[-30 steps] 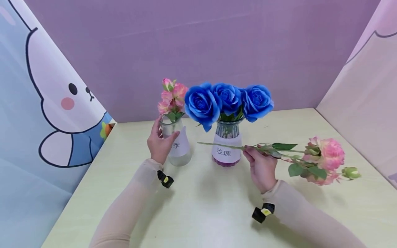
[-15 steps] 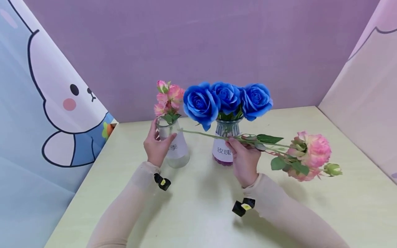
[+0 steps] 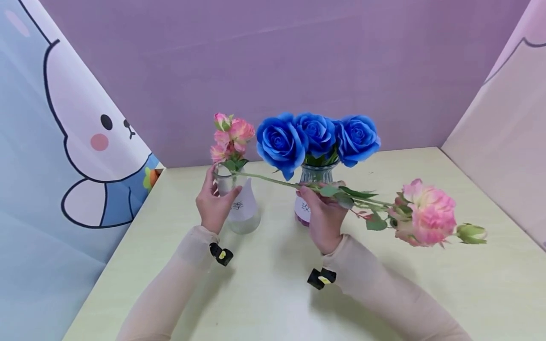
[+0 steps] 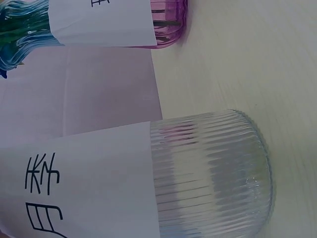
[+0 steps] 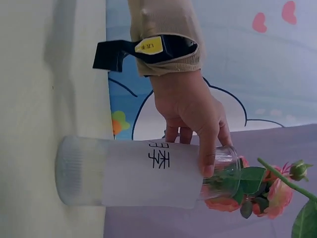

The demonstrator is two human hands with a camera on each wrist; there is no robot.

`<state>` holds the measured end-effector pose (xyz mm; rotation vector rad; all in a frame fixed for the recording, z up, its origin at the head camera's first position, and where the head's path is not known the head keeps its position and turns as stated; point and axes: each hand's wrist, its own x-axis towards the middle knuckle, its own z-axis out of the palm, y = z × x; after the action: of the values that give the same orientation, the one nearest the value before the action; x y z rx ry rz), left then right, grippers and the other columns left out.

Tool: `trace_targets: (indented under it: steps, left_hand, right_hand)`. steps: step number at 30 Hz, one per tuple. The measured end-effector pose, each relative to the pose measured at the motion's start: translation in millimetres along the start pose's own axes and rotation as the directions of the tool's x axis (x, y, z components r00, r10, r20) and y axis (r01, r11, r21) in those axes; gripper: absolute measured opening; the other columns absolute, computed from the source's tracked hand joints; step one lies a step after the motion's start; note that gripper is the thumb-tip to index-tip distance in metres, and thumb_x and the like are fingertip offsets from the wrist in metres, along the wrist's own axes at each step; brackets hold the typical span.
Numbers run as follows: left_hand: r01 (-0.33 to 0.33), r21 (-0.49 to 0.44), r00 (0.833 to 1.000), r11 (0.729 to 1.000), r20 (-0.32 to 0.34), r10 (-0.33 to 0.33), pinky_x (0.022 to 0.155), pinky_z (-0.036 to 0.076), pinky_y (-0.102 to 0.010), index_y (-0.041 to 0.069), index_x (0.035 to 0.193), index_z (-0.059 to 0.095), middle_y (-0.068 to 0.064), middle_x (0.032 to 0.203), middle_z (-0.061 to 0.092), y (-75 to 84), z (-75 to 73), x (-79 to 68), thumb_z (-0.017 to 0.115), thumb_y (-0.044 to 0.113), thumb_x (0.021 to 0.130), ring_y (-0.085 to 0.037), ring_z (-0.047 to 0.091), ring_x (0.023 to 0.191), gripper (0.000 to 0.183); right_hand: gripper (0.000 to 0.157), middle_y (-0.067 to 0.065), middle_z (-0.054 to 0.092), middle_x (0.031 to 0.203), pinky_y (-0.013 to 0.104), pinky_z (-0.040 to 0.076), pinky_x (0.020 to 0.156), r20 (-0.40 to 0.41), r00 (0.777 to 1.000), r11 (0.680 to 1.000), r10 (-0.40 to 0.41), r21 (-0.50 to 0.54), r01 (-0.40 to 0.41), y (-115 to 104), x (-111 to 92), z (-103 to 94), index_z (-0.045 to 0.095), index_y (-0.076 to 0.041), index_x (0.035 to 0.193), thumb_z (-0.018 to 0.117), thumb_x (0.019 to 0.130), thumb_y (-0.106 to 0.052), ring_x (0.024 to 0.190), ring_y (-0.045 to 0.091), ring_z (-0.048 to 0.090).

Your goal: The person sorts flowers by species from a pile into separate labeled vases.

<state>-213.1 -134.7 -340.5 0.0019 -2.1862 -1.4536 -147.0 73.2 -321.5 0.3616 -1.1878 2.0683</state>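
Observation:
My left hand (image 3: 215, 206) grips the upper part of a clear glass vase (image 3: 244, 225) with a white paper label. Thumb and fingers go round its neck, as the right wrist view also shows. Inside stands a spray of small pink flowers (image 3: 232, 137). My right hand (image 3: 326, 220) pinches the stem of a pink artificial flower (image 3: 431, 213) with green leaves and a bud. Its blooms point right and its bare stem end points left, overlapping the vase mouth in the head view. From the right wrist, the stem tip (image 5: 265, 163) shows above the rim, apart from it.
Behind my right hand stands a second labelled vase (image 3: 316, 175) with a pink base, holding blue roses (image 3: 281, 142). Both vases stand on the pale table (image 3: 264, 293). A purple backdrop (image 3: 298, 61) rises behind, with a rabbit-print cloth (image 3: 85, 118) at left.
My right hand has carried the pink flower leftward, bringing the stem end from in front of the rose vase to the left vase's mouth. My left hand keeps its grip.

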Motion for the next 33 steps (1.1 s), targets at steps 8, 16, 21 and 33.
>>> trace_targets:
  steps: [8, 16, 21, 33]
  left_hand:
    - [-0.010, 0.001, 1.000, 1.000, 0.009, 0.010, 0.096, 0.048, -0.048, 0.016, 0.141, 0.046, -0.013, 0.141, 0.049, 2.2, 4.2, 1.2, 0.081, 0.015, 0.077, -0.041, 0.056, 0.116, 0.073]
    - [-0.009, 0.011, 1.000, 1.000, -0.005, 0.009, 0.096, 0.047, -0.050, 0.017, 0.139, 0.048, -0.012, 0.140, 0.050, -0.7, 4.2, 2.7, 0.081, 0.013, 0.077, -0.042, 0.055, 0.116, 0.071]
    - [0.008, 0.001, 1.000, 1.000, 0.001, -0.008, 0.097, 0.047, -0.049, 0.018, 0.140, 0.047, -0.012, 0.141, 0.049, -1.6, 5.5, 1.8, 0.081, 0.012, 0.076, -0.042, 0.054, 0.117, 0.073]
    - [0.001, 0.017, 1.000, 1.000, 0.007, -0.001, 0.097, 0.047, -0.049, 0.015, 0.141, 0.046, -0.013, 0.142, 0.048, -2.3, 6.4, 0.5, 0.081, 0.012, 0.077, -0.043, 0.054, 0.118, 0.073]
  right_hand:
    - [0.037, -0.002, 0.070, 0.090, 0.029, 0.059, 0.067, 0.150, 0.984, 0.993, -0.099, -0.055, 0.109, 1.3, 22.5, 5.4, 0.044, 0.024, 0.105, 0.067, 0.085, 0.004, 0.076, 0.012, 0.069]
    - [0.015, 0.002, 0.066, 0.073, 0.027, 0.056, 0.064, 0.257, 0.947, 0.964, -0.191, -0.134, 0.231, -11.5, 47.7, 25.3, 0.056, 0.014, 0.088, 0.062, 0.077, 0.006, 0.067, 0.013, 0.063]
    - [0.011, 0.016, 0.063, 0.070, 0.024, 0.055, 0.060, 0.326, 0.939, 0.955, -0.108, -0.230, 0.189, -29.7, 58.8, 33.2, 0.055, 0.014, 0.081, 0.063, 0.075, 0.013, 0.062, 0.006, 0.063]
    - [0.012, 0.006, 0.047, 0.065, 0.023, 0.031, 0.049, 0.438, 0.884, 0.820, 0.165, -0.559, 0.124, -66.2, 90.1, 79.2, 0.055, 0.000, 0.085, 0.061, 0.078, 0.007, 0.052, 0.014, 0.035]
